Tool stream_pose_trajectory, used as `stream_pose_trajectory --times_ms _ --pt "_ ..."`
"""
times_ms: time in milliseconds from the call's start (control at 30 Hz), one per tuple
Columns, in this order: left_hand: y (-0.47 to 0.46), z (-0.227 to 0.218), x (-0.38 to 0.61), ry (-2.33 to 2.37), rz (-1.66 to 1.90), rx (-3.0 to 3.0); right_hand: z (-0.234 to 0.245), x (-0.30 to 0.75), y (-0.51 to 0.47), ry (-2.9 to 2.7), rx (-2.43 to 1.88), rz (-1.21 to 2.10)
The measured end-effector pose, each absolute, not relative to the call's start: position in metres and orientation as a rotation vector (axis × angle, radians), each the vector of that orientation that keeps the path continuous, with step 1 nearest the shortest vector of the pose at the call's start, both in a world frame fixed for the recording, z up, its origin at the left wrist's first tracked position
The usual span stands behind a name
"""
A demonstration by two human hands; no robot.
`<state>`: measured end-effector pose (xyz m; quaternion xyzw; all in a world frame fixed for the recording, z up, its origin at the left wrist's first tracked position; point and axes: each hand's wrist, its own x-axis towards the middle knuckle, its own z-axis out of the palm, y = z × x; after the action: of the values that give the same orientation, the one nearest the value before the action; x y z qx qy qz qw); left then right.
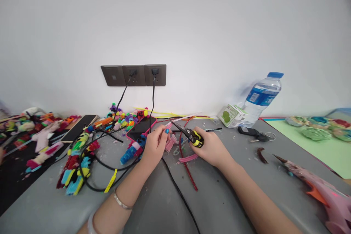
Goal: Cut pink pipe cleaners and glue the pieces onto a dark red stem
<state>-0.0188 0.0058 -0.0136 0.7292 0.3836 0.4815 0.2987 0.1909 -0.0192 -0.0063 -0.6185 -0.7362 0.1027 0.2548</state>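
Observation:
My left hand [157, 145] has its fingers pinched together at the middle of the table, closed on a thin pink pipe cleaner [169, 125]. A blue spot shows at its thumb tip. Wrapped in my right hand [210, 147] are needle-nose pliers [194, 137] with yellow and black handles. Their dark pointed jaws reach left toward the pinched fingers; whether they touch the pipe cleaner I cannot tell. Below the hands lie a pink fuzzy piece [189, 158] and a red tinsel pipe cleaner [188, 172]. Beside my left hand is a blue fuzzy figure [132, 150].
Black cables [94, 189] loop across the grey table [219, 204] from wall sockets [144, 75]. Colourful pipe-cleaner figures [75, 173] and phones [79, 128] lie left. Toward the right are a water bottle [263, 97], a small box [232, 115], keys [261, 137] and green paper [304, 140].

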Motion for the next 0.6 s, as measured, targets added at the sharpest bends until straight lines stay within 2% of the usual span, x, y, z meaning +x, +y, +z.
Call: stream_pose_trajectory --times_ms 600 --pt "0.0075 -0.0118 -0.0191 1.118 1.325 2.042 -0.0069 0.1913 -0.0184 -2.004 -1.681 0.268"
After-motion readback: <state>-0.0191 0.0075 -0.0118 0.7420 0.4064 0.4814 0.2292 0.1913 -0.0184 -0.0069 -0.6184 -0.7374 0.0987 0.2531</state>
